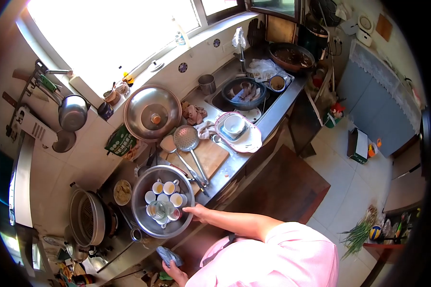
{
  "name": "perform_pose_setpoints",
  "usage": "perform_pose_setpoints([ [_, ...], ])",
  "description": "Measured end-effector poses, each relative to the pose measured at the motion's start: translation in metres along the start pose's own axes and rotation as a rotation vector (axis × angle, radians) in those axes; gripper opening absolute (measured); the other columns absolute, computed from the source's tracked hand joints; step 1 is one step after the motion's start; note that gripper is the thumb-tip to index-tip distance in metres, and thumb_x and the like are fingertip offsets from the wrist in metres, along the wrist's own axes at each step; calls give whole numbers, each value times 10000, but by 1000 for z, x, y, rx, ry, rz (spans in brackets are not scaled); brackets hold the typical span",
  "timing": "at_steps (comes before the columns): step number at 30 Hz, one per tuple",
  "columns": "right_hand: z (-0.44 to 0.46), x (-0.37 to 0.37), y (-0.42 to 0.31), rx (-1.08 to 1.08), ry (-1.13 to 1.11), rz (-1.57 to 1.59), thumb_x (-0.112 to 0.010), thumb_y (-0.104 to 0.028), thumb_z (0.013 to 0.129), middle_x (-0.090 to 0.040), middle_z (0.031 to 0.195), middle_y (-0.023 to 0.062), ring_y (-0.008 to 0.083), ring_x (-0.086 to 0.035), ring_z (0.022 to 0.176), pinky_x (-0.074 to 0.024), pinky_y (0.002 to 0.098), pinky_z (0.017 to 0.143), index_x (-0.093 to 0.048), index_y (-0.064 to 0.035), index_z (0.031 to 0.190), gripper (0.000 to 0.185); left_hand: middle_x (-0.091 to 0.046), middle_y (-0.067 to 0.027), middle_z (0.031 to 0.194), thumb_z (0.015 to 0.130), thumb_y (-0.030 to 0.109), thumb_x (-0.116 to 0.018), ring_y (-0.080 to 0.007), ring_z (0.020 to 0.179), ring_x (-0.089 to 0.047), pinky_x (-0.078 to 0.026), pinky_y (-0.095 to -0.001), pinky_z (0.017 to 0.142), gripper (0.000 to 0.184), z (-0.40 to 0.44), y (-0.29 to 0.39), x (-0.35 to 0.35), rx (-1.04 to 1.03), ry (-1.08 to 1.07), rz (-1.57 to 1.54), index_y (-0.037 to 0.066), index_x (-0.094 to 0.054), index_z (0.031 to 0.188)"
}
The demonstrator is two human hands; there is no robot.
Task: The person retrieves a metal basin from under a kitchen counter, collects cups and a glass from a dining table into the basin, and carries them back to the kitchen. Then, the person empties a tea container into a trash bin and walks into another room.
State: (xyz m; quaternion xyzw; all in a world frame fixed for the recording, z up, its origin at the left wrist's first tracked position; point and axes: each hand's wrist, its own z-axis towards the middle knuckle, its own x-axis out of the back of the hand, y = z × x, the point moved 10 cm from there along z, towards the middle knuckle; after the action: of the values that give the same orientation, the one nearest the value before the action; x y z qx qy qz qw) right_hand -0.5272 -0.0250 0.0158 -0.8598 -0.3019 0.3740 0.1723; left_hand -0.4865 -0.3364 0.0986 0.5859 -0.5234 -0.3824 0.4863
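Possibly the cups [169, 188] crowded inside the steel bowl [140, 193] could knock and chip if it tips, since only the right hand [196, 213] grips its rim, the left hand [178, 275], on its near side, being curled around a bluish bundle [170, 256].

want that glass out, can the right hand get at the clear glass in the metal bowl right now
Probably yes: the right hand holds the rim of the metal bowl and might need to release it, but nothing seems to cover the clear glass among the white mugs.
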Motion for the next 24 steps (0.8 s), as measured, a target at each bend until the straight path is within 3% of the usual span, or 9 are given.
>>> perform_pose_setpoints([
  [4,-20,6,-4,-35,-99,-65,-633,-274,768,-530,1089,85,240,-478,1038,-375,412,883,-442,-84,1167,481,-491,-137,1106,746,52,-523,-233,958,-493,-399,-343,841,496,-23,-15,5,-19,15,-19,-28,-381,1214],
  [5,-15,24,4,-51,25,-74,-634,-296,769,-491,1151,126,278,-415,1125,-341,436,932,-378,-53,1223,575,-492,-135,1106,740,44,-527,-232,964,-494,-402,-339,842,501,-28,-13,1,-29,8,-11,-29,-380,1214],
  [12,-87,62,61,-292,-453,-164,-596,-285,817,-436,1229,154,230,-493,1050,-433,358,841,-288,-27,1303,630,-491,-100,1146,702,41,-601,-211,1036,-489,-392,-322,896,534,-53,-43,-43,77,-200,-9,1,-424,1204],
  [17,-137,29,62,-351,-573,-239,-584,-294,826,-480,1163,95,210,-494,1048,-424,360,859,-345,-75,1253,537,-497,-85,1092,695,117,-625,-159,987,-489,-402,-294,860,554,-92,-15,-140,106,-554,-93,4,-415,1195],
  [19,-144,16,52,-342,-596,-137,-599,-318,809,-487,1160,81,214,-498,1045,-416,374,883,-378,-88,1228,527,-494,-84,1096,696,145,-648,-152,993,-481,-397,-295,861,584,-116,-3,-168,297,-656,-15,37,-406,1216],
  [20,-145,14,47,-328,-557,-90,-608,-333,798,-496,1146,74,217,-497,1047,-409,384,896,-398,-95,1212,522,-505,-92,1104,685,150,-664,-163,1005,-489,-396,-290,864,595,-113,13,-175,35,-657,223,46,-414,1215],
  [21,-139,18,49,-329,-530,-20,-616,-318,788,-533,1097,83,234,-507,1039,-397,415,914,-447,-86,1164,473,-497,-152,1126,661,216,-680,-254,1028,-498,-402,-334,866,636,-117,23,-179,-112,-641,354,39,-412,1210],
  [22,-137,28,43,-329,-446,13,-603,-266,792,-567,1035,113,261,-526,1014,-389,437,922,-485,-69,1108,390,-471,-186,1153,641,267,-707,-304,1059,-479,-387,-352,893,692,-127,40,-191,-143,-692,416,47,-407,1225],
  [24,-133,33,33,-267,-391,117,-588,-205,789,-577,1011,142,286,-541,989,-393,439,919,-500,-53,1055,319,-477,-174,1122,639,296,-725,-294,1009,-508,-406,-348,867,746,-137,55,-198,-233,-821,476,69,-388,1265],
])
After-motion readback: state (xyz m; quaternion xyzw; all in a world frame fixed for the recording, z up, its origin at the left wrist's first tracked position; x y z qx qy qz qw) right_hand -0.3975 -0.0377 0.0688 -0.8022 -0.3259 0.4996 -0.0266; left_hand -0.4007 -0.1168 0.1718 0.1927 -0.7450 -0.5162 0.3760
